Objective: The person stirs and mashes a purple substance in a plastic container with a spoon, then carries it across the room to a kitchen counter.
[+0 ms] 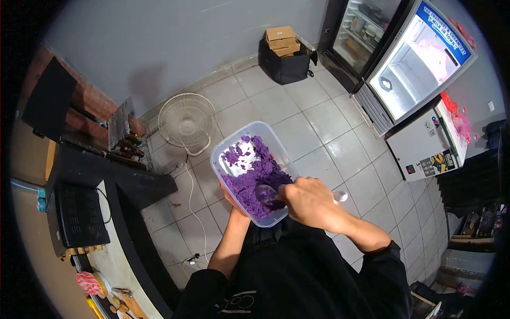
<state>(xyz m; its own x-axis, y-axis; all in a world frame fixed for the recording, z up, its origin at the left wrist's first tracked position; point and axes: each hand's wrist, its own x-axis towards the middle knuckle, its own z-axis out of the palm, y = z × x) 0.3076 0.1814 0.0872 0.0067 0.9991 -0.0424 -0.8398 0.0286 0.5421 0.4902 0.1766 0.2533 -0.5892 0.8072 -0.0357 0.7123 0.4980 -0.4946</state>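
A clear plastic container (276, 142) is held up in front of my body, tilted in view. Inside lies a crumbly purple mash (249, 183), thicker toward the near end, with the bottom showing through at the far end. My left hand (234, 202) supports the container from its left side and below; most of its fingers are hidden behind the wall. A spoon (341, 196) is gripped in my right hand (308, 201), its handle end sticking out to the right. The spoon's bowl is down in the mash, smeared purple.
A white floor fan (187, 121) stands on the tiles, its cord (197, 212) trailing toward me. A counter (119, 255) with a black microwave (79, 215) is at left. Glass-door fridges (419, 61), a white chest freezer (425, 143) and a black bin with boxes (284, 58) line the far side.
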